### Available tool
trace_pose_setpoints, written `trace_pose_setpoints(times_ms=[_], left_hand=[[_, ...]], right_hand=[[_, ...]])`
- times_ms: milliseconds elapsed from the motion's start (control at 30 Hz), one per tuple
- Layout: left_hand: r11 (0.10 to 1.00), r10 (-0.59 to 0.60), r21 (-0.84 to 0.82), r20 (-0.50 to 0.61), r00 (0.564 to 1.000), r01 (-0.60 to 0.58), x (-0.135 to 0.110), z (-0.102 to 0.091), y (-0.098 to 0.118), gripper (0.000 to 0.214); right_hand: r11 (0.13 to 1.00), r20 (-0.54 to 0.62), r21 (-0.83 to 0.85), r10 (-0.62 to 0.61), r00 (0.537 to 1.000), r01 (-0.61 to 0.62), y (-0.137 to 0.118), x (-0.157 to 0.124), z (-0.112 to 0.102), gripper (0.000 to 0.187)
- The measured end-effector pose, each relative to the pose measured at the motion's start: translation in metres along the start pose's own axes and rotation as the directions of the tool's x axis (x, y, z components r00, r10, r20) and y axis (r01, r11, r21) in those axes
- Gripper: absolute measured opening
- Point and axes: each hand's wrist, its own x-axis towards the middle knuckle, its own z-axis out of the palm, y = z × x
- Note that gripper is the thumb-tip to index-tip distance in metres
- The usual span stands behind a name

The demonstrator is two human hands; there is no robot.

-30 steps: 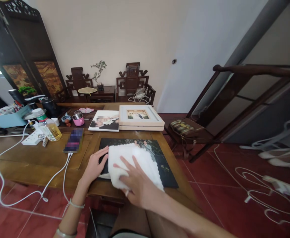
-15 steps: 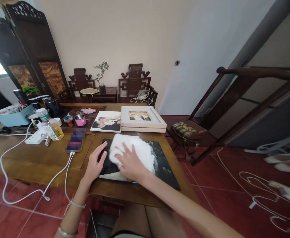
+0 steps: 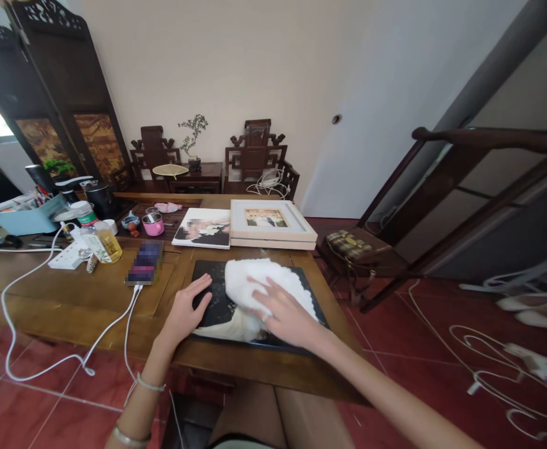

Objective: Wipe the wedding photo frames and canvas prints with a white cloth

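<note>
A dark picture panel (image 3: 217, 304) with a pale printed part along its lower edge lies flat on the wooden table (image 3: 161, 337). My left hand (image 3: 185, 312) rests at the panel's left edge, fingers stretched out and thumb apart, holding nothing. A fluffy white cloth (image 3: 245, 280) is bunched over the middle and right of the panel. My right hand (image 3: 285, 312) presses down on this cloth and grips it, its fingers partly sunk into the fabric. Much of the panel's right side is hidden under the cloth and hand.
Behind the panel are a framed photo (image 3: 273, 227) and a photo print (image 3: 201, 229). Leftward stand a phone (image 3: 145, 263) on charging cables, a bottle (image 3: 107, 243), a power strip (image 3: 67, 257) and a pink cup (image 3: 153, 224). A wooden chair (image 3: 385, 249) stands right.
My right hand has slid the white cloth rightward across the panel, uncovering more of its left and lower middle. My left hand stays at the left edge.
</note>
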Motion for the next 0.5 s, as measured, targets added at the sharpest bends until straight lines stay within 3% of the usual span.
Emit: trace_pose_setpoints(times_ms=[67,133,267,367,500], left_hand=[[1.000,-0.001,0.012,0.006,1.000,0.001,0.000,0.000,0.000,0.036],[1.000,0.004,0.021,0.010,1.000,-0.004,0.000,-0.001,0.000,0.035],[0.999,0.001,0.043,-0.001,1.000,-0.001,0.000,0.000,-0.005,0.034],[0.998,-0.018,0.058,-0.016,1.000,0.019,-0.001,0.001,-0.008,0.033],[0.999,-0.008,0.048,-0.009,1.000,0.009,0.000,0.000,-0.008,0.035]], right_hand=[[0.987,-0.015,0.100,0.130,0.991,-0.128,0.007,0.033,0.003,0.034],[0.972,-0.019,0.150,0.186,0.982,-0.181,0.005,0.069,0.010,0.043],[0.969,-0.013,0.190,0.162,0.987,-0.157,-0.014,0.120,0.025,0.056],[0.971,0.004,0.191,0.146,0.989,-0.144,-0.019,0.122,0.030,0.058],[0.969,0.011,0.152,0.196,0.981,-0.195,0.006,0.081,0.022,0.055]])
